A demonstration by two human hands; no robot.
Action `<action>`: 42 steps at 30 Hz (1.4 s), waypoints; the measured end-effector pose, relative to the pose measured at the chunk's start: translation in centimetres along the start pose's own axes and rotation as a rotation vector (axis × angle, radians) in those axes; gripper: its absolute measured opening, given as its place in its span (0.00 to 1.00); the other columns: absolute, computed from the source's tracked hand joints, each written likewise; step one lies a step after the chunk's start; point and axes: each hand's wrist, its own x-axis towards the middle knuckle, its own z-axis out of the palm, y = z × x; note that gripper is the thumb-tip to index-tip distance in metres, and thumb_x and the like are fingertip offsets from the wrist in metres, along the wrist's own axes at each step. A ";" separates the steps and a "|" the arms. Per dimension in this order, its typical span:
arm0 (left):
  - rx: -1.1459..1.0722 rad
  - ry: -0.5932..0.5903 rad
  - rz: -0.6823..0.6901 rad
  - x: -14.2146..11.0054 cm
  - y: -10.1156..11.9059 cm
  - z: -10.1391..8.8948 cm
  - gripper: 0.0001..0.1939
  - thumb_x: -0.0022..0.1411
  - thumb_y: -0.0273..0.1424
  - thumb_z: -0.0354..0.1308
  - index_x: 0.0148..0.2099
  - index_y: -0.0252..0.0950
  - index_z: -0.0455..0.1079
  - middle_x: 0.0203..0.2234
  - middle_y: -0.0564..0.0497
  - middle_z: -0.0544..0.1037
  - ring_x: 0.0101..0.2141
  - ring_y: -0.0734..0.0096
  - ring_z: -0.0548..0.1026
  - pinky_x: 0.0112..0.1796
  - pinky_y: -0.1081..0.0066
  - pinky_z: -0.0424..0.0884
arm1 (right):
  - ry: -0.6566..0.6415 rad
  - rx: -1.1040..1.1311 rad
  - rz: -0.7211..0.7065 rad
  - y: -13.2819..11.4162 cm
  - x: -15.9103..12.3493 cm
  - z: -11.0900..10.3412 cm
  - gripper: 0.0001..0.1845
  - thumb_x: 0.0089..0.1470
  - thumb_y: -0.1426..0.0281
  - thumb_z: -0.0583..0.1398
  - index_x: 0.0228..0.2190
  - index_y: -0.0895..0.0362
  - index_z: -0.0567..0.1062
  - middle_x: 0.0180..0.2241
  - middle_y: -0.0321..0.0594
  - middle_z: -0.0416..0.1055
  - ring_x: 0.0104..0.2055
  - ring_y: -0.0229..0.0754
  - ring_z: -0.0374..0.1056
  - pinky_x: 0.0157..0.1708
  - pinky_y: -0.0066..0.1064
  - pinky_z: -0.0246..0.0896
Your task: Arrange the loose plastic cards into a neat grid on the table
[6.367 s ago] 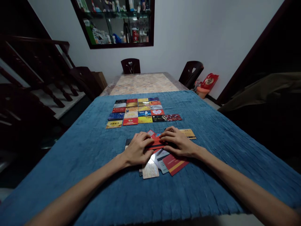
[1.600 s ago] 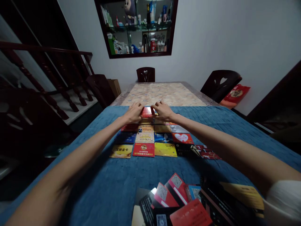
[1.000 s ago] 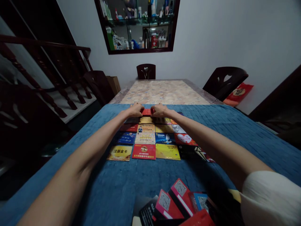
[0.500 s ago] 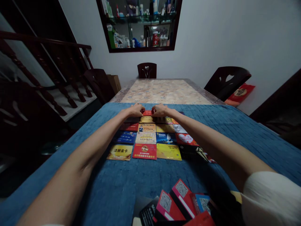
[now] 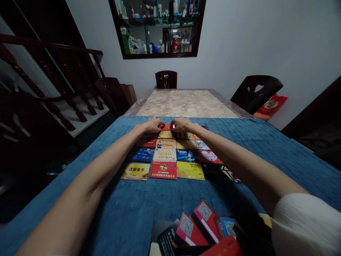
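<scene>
My left hand (image 5: 154, 124) and my right hand (image 5: 181, 124) are side by side at the far end of a grid of cards. Between them lies a red card (image 5: 167, 127), with the curled fingers of each hand on its opposite short sides. Just nearer is a gold card (image 5: 165, 134), followed by a VIP card (image 5: 166, 144) and a cream card (image 5: 164, 155). The nearest row has a yellow card with black characters (image 5: 135, 171), a red card with a portrait (image 5: 163, 170) and a plain yellow card (image 5: 190, 170). My forearms cover parts of the outer columns.
A loose pile of cards, several with codes, such as a pink-edged red card (image 5: 186, 229), lies at the near edge. A blue cloth (image 5: 128, 213) covers the near table; patterned tabletop (image 5: 183, 103) shows beyond. Dark chairs (image 5: 255, 93) stand around it.
The view has shifted very slightly. Both hands stay at the red card in the far row, with only slight finger movement.
</scene>
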 end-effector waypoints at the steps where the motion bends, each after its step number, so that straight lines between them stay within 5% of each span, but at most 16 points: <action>1: 0.008 0.005 -0.006 -0.1 0.0 0.0 0.18 0.54 0.33 0.56 0.47 0.39 0.76 0.43 0.46 0.78 0.54 0.51 0.66 0.53 0.59 0.64 | 0.003 -0.001 -0.001 0.0 -0.1 0.0 0.20 0.54 0.62 0.60 0.48 0.50 0.79 0.50 0.46 0.77 0.53 0.54 0.70 0.47 0.40 0.64; 6: 0.063 0.063 -0.013 -1.3 0.4 -0.2 0.19 0.58 0.32 0.53 0.51 0.38 0.76 0.50 0.42 0.75 0.56 0.51 0.64 0.54 0.56 0.63 | 0.039 -0.002 -0.015 -0.1 -1.0 -0.5 0.22 0.56 0.61 0.59 0.52 0.51 0.77 0.50 0.46 0.77 0.53 0.52 0.70 0.48 0.40 0.63; 11: 0.082 0.228 0.041 -3.6 1.7 -0.5 0.15 0.59 0.27 0.52 0.44 0.37 0.78 0.46 0.42 0.77 0.55 0.50 0.65 0.52 0.53 0.62 | 0.101 -0.020 -0.035 -0.4 -3.4 -1.3 0.18 0.55 0.67 0.60 0.47 0.52 0.80 0.47 0.45 0.78 0.54 0.53 0.68 0.48 0.39 0.61; 22: 0.058 0.369 0.147 -10.8 9.0 -0.5 0.13 0.61 0.25 0.51 0.39 0.38 0.78 0.40 0.44 0.79 0.53 0.51 0.67 0.51 0.51 0.63 | 0.252 -0.059 -0.150 -1.9 -11.1 -2.0 0.15 0.56 0.74 0.54 0.38 0.56 0.80 0.41 0.49 0.79 0.51 0.55 0.63 0.43 0.40 0.52; 33: -0.059 0.360 0.279 -18.5 16.0 1.2 0.12 0.64 0.23 0.52 0.43 0.37 0.77 0.40 0.44 0.80 0.55 0.53 0.67 0.54 0.52 0.64 | 0.316 0.027 -0.249 -2.3 -19.8 0.3 0.12 0.60 0.72 0.54 0.35 0.57 0.79 0.40 0.47 0.79 0.47 0.52 0.60 0.38 0.38 0.45; 42: -0.221 0.354 0.309 -24.1 18.0 2.2 0.10 0.67 0.27 0.53 0.44 0.37 0.76 0.39 0.46 0.80 0.54 0.55 0.67 0.55 0.49 0.65 | 0.372 0.172 -0.364 -3.4 -25.0 2.8 0.11 0.61 0.71 0.55 0.34 0.57 0.79 0.35 0.45 0.77 0.45 0.50 0.60 0.41 0.39 0.47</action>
